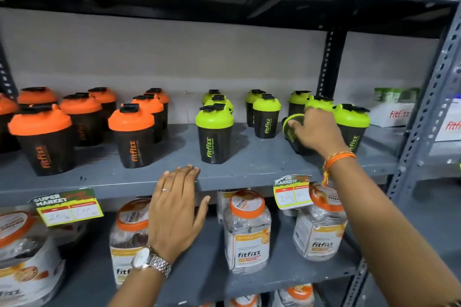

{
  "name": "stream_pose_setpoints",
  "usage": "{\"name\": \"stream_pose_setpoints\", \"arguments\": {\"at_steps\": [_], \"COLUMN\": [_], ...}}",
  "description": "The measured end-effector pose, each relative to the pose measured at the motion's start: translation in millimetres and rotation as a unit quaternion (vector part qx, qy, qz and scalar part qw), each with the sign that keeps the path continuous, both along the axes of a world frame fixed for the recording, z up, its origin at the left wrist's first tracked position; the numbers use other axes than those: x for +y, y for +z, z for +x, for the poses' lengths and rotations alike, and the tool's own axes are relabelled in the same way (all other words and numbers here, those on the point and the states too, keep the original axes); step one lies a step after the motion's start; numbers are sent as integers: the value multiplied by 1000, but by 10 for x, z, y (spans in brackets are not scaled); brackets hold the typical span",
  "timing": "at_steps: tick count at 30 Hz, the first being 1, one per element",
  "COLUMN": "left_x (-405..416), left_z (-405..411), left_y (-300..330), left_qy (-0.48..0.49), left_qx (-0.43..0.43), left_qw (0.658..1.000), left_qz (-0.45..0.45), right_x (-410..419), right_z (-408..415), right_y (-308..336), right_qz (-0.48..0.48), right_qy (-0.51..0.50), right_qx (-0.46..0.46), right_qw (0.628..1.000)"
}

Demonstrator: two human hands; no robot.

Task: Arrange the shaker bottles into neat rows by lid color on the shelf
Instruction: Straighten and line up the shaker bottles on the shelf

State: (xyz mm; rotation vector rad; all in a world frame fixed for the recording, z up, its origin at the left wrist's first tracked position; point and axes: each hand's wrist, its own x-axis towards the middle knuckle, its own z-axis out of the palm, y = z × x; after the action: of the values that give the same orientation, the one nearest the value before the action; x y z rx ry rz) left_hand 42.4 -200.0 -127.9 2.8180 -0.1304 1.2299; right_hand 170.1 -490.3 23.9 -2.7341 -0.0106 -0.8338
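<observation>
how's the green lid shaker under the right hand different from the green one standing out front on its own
The shaker under the right hand is tipped over, lid pointing left; the front green shaker stands upright. The first is gripped and half hidden, the second untouched and fully visible. Both have green lids and dark bodies.

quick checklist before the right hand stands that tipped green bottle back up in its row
1. Right hand has hold of the tipped green-lid bottle: ok, fingers wrap it.
2. Bottle upright: not ok, it leans left.
3. Lid seated on it: cannot tell, hand covers it.
4. Bare shelf in front to set it down: ok.
5. Neighbour green-lid bottle close on the right: not ok, easy to knock.
6. Left hand out of the way: ok, resting on the shelf edge.
</observation>
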Motion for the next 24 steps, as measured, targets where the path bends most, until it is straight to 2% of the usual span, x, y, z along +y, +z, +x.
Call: {"name": "stream_pose_setpoints", "arguments": {"at_steps": [2,5,16,18,19,21,24], "left_x": [15,52,55,61,66,72,78], "left_z": [35,75,160,164,165,161,153], "left_y": [-28,-55,-116,-117,-115,-118,-126], "left_qy": [1,2,19,18,18,17,17], "left_qx": [-14,-19,-47,-47,-47,-47,-42], "left_qw": [1000,1000,998,998,998,998,998], "left_qz": [6,17,22,26,28,31,31], "right_x": [0,26,-16,-55,-84,-133,-148], "right_z": [67,122,17,16,23,20,30], "right_y": [-101,-187,-149,-154,-168,-217,-307], "right_qz": [-15,21,130,194,262,418,548], "right_qy": [-32,-43,-39,-17,8,67,148], "right_qx": [65,120,110,116,119,134,164], "right_qw": [997,992,985,974,958,896,807]}}
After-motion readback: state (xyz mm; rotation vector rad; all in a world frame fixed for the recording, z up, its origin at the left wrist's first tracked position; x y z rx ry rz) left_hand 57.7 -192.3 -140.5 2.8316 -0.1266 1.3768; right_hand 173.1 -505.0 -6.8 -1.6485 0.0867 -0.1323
